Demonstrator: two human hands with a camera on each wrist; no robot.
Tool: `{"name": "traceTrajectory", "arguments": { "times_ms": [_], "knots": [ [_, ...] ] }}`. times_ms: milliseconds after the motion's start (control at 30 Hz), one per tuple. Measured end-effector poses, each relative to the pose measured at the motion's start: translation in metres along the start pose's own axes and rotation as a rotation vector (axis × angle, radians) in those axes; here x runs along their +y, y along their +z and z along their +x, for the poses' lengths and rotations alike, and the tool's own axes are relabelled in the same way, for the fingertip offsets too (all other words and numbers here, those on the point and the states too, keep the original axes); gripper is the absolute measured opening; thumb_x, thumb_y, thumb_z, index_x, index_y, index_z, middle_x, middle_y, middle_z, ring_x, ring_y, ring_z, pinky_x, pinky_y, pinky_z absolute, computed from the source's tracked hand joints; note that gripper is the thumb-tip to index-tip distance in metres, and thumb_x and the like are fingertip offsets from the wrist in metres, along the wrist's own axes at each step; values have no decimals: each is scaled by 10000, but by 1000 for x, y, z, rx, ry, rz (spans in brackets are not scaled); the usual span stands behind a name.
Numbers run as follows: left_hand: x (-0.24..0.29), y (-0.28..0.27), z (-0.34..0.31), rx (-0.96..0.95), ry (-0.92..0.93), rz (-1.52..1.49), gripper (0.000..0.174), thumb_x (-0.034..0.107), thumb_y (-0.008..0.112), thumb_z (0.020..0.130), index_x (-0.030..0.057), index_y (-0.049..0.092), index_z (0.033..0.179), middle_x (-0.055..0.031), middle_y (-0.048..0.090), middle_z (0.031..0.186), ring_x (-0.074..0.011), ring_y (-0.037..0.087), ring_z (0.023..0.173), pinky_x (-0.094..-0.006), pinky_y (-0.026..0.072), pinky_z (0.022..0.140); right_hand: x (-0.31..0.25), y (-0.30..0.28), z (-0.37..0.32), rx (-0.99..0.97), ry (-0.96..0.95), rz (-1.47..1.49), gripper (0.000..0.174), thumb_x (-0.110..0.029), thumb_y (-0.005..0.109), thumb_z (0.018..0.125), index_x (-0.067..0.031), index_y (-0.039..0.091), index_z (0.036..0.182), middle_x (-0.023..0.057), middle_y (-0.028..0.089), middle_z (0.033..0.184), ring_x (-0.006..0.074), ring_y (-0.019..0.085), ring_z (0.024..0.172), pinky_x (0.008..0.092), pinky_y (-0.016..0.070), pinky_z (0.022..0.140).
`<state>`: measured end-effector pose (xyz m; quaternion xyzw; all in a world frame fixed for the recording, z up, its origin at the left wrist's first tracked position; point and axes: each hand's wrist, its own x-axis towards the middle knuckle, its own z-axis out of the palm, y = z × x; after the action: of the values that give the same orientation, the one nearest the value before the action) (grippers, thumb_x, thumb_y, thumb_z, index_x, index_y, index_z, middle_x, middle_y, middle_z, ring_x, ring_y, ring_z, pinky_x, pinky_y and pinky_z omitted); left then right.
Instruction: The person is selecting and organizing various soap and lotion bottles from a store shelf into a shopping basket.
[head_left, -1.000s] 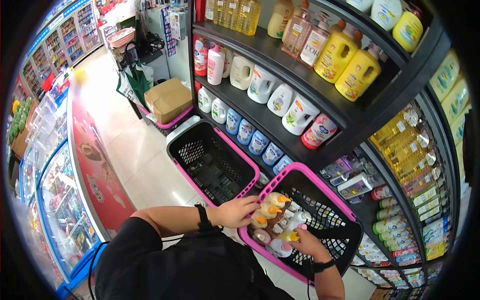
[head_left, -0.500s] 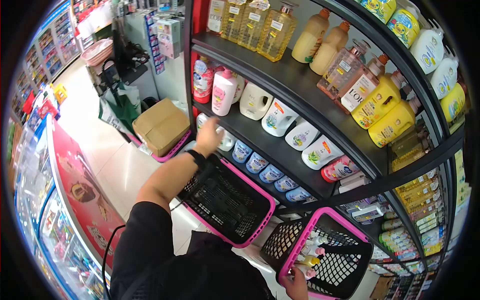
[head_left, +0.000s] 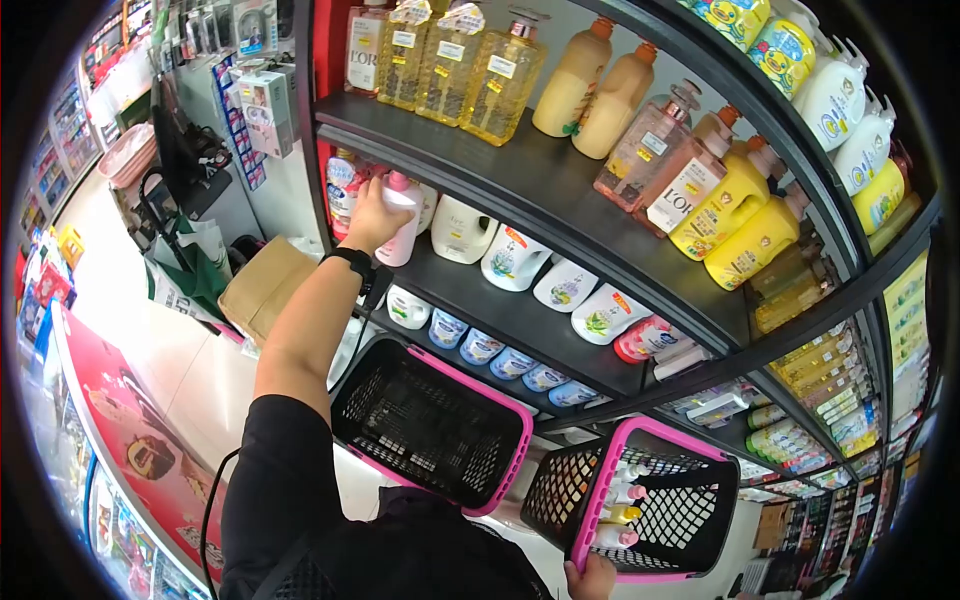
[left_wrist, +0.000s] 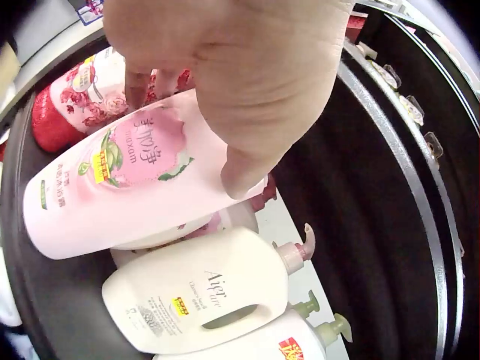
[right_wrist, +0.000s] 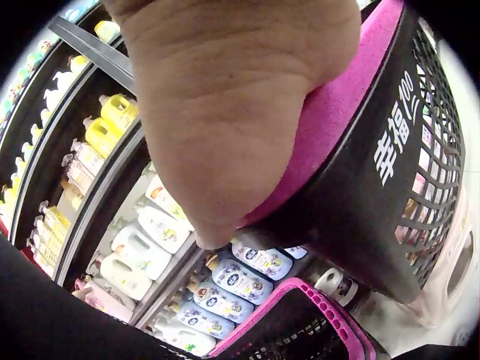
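On the middle shelf my left hand (head_left: 372, 218) grips a pink pump bottle (head_left: 401, 232) near its top. The left wrist view has that hand (left_wrist: 232, 67) with its thumb and fingers around the upper part of the pink bottle (left_wrist: 131, 176); a cream bottle (left_wrist: 195, 292) lies beside it in view. My right hand (head_left: 590, 578) holds the pink rim (head_left: 592, 500) of a black basket at the lower right, which contains several bottles (head_left: 620, 514). In the right wrist view the right hand (right_wrist: 217, 112) covers part of the pink rim (right_wrist: 330, 127), its fingertips mostly hidden.
A second black basket with a pink rim (head_left: 528, 440) stands on the floor below the shelves. White jugs (head_left: 515, 258) and blue bottles (head_left: 480, 345) line the shelves. A cardboard box (head_left: 262, 285) is at the left, near a red and pink counter (head_left: 140, 430).
My left hand has left the basket rim, moved up past the lower bottles and taken hold of the pink bottle. My right hand has moved from the bottles inside the basket to its rim.
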<state>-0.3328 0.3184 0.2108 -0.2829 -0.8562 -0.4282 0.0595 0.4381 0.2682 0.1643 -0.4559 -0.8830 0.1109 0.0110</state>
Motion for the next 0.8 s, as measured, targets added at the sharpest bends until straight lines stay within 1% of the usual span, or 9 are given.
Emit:
{"name": "traceTrajectory", "arguments": {
  "times_ms": [67,133,167,300,433,567,667,700,800],
  "knots": [
    [5,1,1,-17,4,-10,1025,322,857,676,16,330,1501,-255,436,1426,-419,466,1315,-429,412,1109,1,2,-5,38,-2,5,365,-353,754,829,-33,630,954,221,628,804,446,604,748,543,473,673],
    [4,7,2,27,3,-11,997,326,863,670,19,362,1476,-260,457,1391,-426,478,1295,-430,416,1104,3,7,-4,57,0,-33,369,-360,752,830,-31,630,945,224,623,796,445,602,746,544,471,669],
    [20,-3,-4,3,-46,29,998,334,868,667,16,356,1463,-270,436,1385,-434,487,1280,-431,434,1087,3,9,-3,65,-3,-51,371,-363,751,831,-30,630,940,225,621,793,444,601,744,545,469,667],
    [23,9,-10,57,-105,-9,1009,345,877,676,16,323,1453,-274,380,1389,-439,507,1242,-431,470,1047,-1,11,-1,50,65,-16,369,-368,753,827,-28,617,869,226,612,770,451,594,736,557,458,656],
    [13,8,-11,-7,-10,-46,899,300,876,682,12,382,1376,-268,406,1324,-432,499,1220,-436,454,1057,5,18,-1,95,37,-32,359,-354,758,823,-30,613,873,222,608,766,454,590,732,559,452,649],
    [-5,22,-1,38,199,-63,880,264,861,675,-24,383,1355,-244,428,1315,-408,459,1259,-429,423,1076,2,17,-3,98,43,-28,361,-358,750,828,-29,622,904,225,613,778,457,592,738,559,454,651],
    [-7,28,9,38,154,-172,780,213,860,710,-27,436,1320,-212,502,1283,-336,519,1221,-401,440,1055,-5,9,-3,96,62,-36,358,-359,741,837,-29,629,918,224,621,796,456,595,744,556,461,657],
    [-4,26,11,8,128,-166,792,201,862,711,-24,437,1341,-189,557,1282,-301,560,1210,-375,461,1033,-7,7,-3,95,69,-33,357,-359,738,840,-29,631,923,223,623,802,455,596,746,555,463,659],
    [11,7,5,-170,39,-371,813,256,868,675,-10,479,1337,-222,604,1285,-346,600,1197,-396,483,1021,0,14,-6,83,79,-57,354,-357,735,848,-27,634,928,218,626,814,452,598,750,549,471,671]
  ]
}}
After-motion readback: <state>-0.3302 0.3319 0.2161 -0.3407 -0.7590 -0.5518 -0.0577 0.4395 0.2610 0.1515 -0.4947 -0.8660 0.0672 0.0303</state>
